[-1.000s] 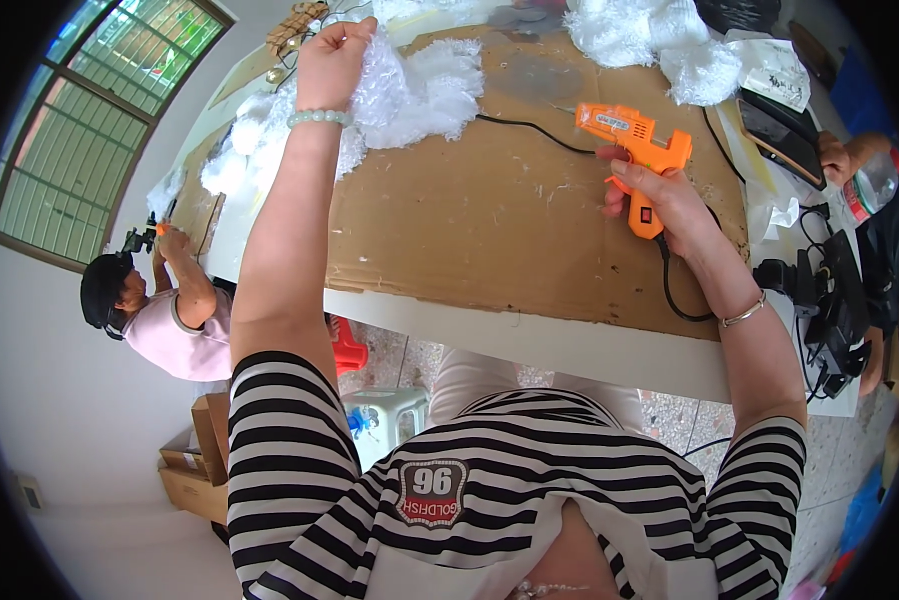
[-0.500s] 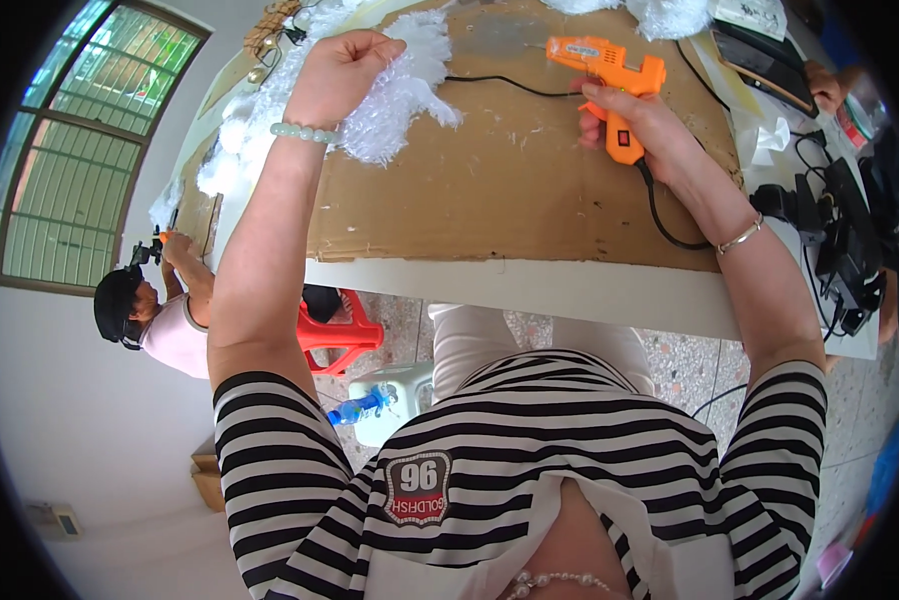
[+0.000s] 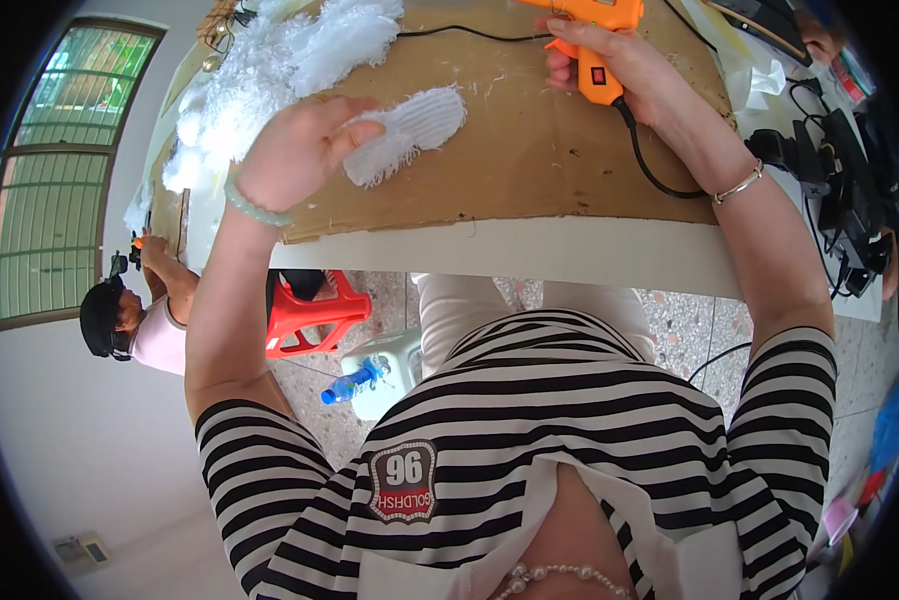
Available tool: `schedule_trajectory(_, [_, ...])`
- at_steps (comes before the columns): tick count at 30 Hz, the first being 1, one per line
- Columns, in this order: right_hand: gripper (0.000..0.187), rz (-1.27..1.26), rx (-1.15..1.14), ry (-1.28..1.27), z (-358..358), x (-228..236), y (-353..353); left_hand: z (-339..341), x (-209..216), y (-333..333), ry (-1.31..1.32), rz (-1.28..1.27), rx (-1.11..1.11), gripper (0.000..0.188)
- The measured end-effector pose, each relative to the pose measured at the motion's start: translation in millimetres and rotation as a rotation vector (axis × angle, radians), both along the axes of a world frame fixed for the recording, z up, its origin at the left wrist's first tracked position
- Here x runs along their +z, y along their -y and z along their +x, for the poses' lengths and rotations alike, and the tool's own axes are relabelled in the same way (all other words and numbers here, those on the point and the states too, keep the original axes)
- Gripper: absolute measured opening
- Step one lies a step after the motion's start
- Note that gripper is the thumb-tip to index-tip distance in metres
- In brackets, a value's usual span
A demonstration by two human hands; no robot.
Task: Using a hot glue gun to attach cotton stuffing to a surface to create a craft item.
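Observation:
My left hand [image 3: 305, 150] is over the left part of the cardboard, its thumb and fingers closed on the edge of a small oval piece of ribbed white fabric with frayed edges [image 3: 420, 125]. That piece lies flat or just above the cardboard; I cannot tell which. Beyond the hand spreads a heap of shiny white fringed material [image 3: 260, 80]. Farther right, my right hand [image 3: 630, 65] wraps round the handle of an orange hot glue gun [image 3: 600, 82]. The gun's nozzle points left, and its tip is cut off by the upper edge of the view.
A brown cardboard sheet [image 3: 530, 170] covers the white table [image 3: 510, 245]. The gun's black cord [image 3: 642, 165] loops beside my right wrist. Black devices with cables [image 3: 840, 200] crowd the table's right side. A person [image 3: 145, 320] works at far left, near a red stool [image 3: 315, 315]; another person's hand shows at upper right.
My left hand has come away from the white heap toward me, and the oval fabric piece now shows in it. The right hand keeps hold of the glue gun. The whole view has shifted.

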State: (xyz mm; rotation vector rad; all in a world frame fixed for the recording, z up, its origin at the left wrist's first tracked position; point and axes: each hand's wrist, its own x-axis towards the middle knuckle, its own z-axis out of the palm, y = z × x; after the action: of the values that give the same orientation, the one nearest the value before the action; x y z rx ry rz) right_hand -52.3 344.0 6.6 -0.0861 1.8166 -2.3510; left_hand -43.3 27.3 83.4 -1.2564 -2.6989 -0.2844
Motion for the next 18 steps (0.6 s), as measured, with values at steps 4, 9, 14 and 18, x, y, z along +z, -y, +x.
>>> schedule_trajectory(4, [0.04, 0.015, 0.019, -0.021, -2, -2, 0, 9, 11, -6, -0.235, 0.109, 0.131, 0.019])
schedule_trajectory(9, [0.039, 0.021, 0.056, -0.027, -2, -3, -1, 25, -31, -37, -0.036, 0.359, 0.294, 0.012])
schedule_trajectory(14, [0.039, 0.033, 0.072, -0.022, -1, 2, 2, 16, -77, -48, -0.283, 0.216, 0.107, 0.01])
schedule_trajectory(18, [0.04, 0.037, 0.083, -0.02, 1, 2, 2, 21, -84, -61, -0.205, 0.346, 0.087, 0.009])
